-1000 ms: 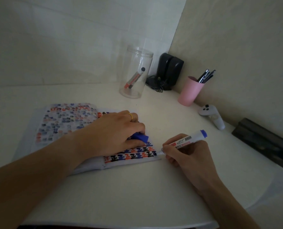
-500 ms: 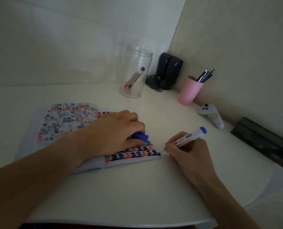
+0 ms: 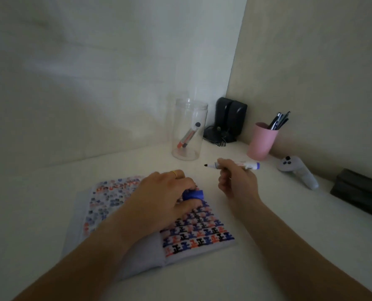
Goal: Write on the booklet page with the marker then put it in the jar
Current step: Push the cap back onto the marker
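An open booklet [image 3: 198,233] lies on the white table, its pages filled with blue, red and black marks. My left hand [image 3: 163,198] rests on the page and pinches a blue marker cap [image 3: 192,195]. My right hand [image 3: 237,181] is raised off the page, beyond the booklet's far right corner, and grips an uncapped blue marker [image 3: 230,165] held level with its tip pointing left. A clear jar [image 3: 189,129] stands behind it near the wall, open at the top, with a red marker [image 3: 187,136] leaning inside.
A pink cup [image 3: 261,141] of pens stands right of the jar. Black speakers [image 3: 228,120] with cables fill the corner. A white controller [image 3: 298,171] and a black box [image 3: 361,192] lie along the right wall. The table's edge curves at the lower right.
My right hand lifted the marker off the booklet's lower right corner and carried it up and away toward the jar, turning it level. The view tilted up. My left hand stayed on the page.
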Available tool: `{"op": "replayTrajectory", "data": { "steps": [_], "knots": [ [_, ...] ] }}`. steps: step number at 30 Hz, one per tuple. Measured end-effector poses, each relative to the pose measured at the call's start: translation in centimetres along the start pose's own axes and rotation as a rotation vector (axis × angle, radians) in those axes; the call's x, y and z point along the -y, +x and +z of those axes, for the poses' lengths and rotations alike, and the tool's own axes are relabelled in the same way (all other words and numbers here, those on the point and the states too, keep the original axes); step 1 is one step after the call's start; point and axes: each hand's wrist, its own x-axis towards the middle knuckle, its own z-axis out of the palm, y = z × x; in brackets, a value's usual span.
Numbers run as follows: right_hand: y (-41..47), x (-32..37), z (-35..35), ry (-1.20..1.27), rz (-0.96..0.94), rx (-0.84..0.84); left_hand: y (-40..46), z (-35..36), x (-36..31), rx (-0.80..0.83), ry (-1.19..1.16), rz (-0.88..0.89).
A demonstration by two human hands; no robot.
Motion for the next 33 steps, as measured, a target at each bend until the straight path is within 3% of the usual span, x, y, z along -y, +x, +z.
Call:
{"op": "replayTrajectory", "data": {
  "steps": [4,8,14,33],
  "knots": [
    [-0.2,-1.4,-0.3,-0.105,-0.130,0.082,0.2,-0.4,2.6,-0.068,0.007,-0.158],
    [0.0,-1.5,-0.6,0.003,-0.130,0.143,0.1,0.0,4.1,-0.014,-0.033,-0.238],
    [0.4,-1.8,-0.7,-0.038,-0.155,0.179,0.1,-0.1,4.4,-0.043,-0.109,-0.326],
    [-0.7,-1.6,-0.3,-0.235,-0.138,0.349,0.2,-0.4,3.7,-0.067,-0.078,-0.295]
  ]
}}
